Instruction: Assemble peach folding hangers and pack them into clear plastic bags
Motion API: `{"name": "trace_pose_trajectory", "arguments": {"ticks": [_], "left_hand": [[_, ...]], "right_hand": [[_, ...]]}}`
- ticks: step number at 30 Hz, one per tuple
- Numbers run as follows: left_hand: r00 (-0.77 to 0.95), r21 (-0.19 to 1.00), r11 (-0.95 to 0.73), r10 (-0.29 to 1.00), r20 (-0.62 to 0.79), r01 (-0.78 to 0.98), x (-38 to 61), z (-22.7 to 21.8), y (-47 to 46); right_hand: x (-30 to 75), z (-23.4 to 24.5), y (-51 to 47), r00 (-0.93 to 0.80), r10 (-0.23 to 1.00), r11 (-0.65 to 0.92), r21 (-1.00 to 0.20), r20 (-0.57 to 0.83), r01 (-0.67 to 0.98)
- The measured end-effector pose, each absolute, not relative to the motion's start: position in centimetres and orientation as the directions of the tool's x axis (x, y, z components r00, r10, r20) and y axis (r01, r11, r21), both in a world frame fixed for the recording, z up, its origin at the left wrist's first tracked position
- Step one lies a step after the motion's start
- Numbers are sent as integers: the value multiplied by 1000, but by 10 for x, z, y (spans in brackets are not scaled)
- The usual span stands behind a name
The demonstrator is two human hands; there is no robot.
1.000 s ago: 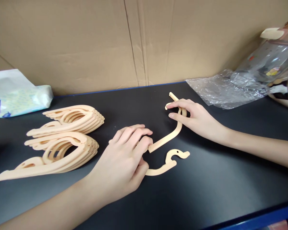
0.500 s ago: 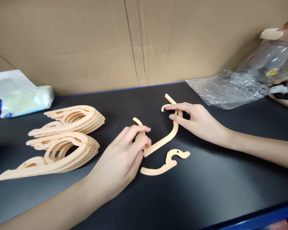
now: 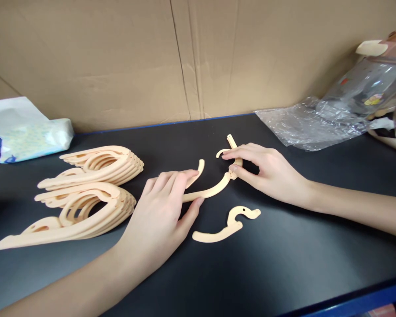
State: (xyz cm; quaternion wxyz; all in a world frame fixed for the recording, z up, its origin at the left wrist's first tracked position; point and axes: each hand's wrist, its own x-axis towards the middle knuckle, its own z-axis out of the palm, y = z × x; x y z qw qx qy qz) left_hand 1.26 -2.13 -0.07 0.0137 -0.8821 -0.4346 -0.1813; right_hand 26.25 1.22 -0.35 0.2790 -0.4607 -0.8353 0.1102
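Note:
My left hand (image 3: pixel 161 211) pinches the near end of a thin peach curved plastic arm (image 3: pixel 211 190), with another short curved piece (image 3: pixel 198 169) sticking up past its fingertips. My right hand (image 3: pixel 267 169) grips the far end of the same arm at its hooked joint (image 3: pixel 231 145). A separate peach hook-shaped piece (image 3: pixel 227 224) lies loose on the black table (image 3: pixel 284 255) just below both hands. Two stacks of folded peach hangers (image 3: pixel 86 193) lie to the left of my left hand.
A cardboard wall (image 3: pixel 185 57) closes the back of the table. Crumpled clear plastic wrap (image 3: pixel 303 123) and a clear bottle-like object (image 3: pixel 372 83) sit at the back right. A white and blue wipes pack (image 3: pixel 23 132) lies at the back left. The table's blue front edge (image 3: pixel 366 299) is near.
The curved arm has swung left and lower, from steeply slanted to nearly flat. My left hand has opened somewhat and shifted left, revealing a short curved piece. My right hand moved slightly left.

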Motion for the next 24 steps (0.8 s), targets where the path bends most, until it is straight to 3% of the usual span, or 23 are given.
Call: {"name": "trace_pose_trajectory", "arguments": {"ticks": [6,15,20,24], "left_hand": [[595,145,-665,729,338,733,12,1,-21],[672,75,-736,651,353,673,11,-5,-19],[669,70,-733,652,357,677,10,-3,-20],[662,77,-729,656,364,680,12,-3,-21]], "right_hand": [[264,-5,14,-424,804,583,-416,417,698],[262,-7,12,-451,778,586,-249,438,771],[262,-7,12,-586,675,721,-231,449,653],[262,-4,11,-766,511,860,-243,391,450]]}}
